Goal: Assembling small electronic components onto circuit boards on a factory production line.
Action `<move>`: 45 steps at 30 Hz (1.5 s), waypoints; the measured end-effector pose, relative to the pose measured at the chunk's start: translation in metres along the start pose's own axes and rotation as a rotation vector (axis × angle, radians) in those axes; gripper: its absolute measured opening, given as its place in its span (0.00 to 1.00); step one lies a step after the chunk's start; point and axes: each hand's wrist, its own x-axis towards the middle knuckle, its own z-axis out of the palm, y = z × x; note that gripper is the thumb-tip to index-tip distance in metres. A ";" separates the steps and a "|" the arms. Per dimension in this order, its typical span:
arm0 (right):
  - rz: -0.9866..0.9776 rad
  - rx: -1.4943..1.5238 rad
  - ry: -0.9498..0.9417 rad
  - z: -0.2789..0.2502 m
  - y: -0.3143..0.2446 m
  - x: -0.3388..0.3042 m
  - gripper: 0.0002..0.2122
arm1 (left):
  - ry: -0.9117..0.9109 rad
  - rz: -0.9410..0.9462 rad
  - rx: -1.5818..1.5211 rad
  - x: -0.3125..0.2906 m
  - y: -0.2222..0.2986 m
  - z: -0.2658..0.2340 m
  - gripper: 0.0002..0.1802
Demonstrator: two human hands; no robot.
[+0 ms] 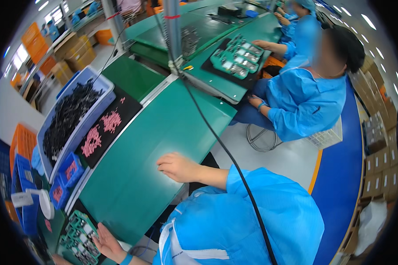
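Note:
My right hand [177,167] is over the middle of the green work surface [132,190]. Its fingers are bent and close together, and whatever is between the fingertips is hidden. At lower left, my left hand [108,244], with a blue wristband, has its fingers spread beside a green fixture [82,236] holding several metallic parts. Whether the fingers touch that fixture is hard to tell. Across from my right hand, two piles of small pink pieces [92,141] lie on a black mat [127,102].
A pale blue bin [108,90] of black parts [70,115] stands behind the mat, with small blue trays [59,193] of pink pieces near it. A black cable [216,139] crosses the view. At right, a co-worker [305,97] sits by another green fixture [236,57].

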 end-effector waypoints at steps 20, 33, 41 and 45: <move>1.052 1.593 -0.849 0.153 -0.164 0.108 0.24 | -0.127 0.180 0.449 -0.104 0.011 -0.017 0.14; 0.397 0.494 -0.580 0.234 -0.193 0.122 0.14 | 0.504 1.129 1.924 0.077 0.212 -0.080 0.24; 0.466 0.711 -0.465 0.208 -0.211 0.115 0.14 | 0.247 0.756 2.378 0.107 0.325 -0.141 0.25; 0.536 0.663 -0.472 0.183 -0.168 0.099 0.18 | 0.547 0.356 2.031 0.086 0.238 -0.076 0.51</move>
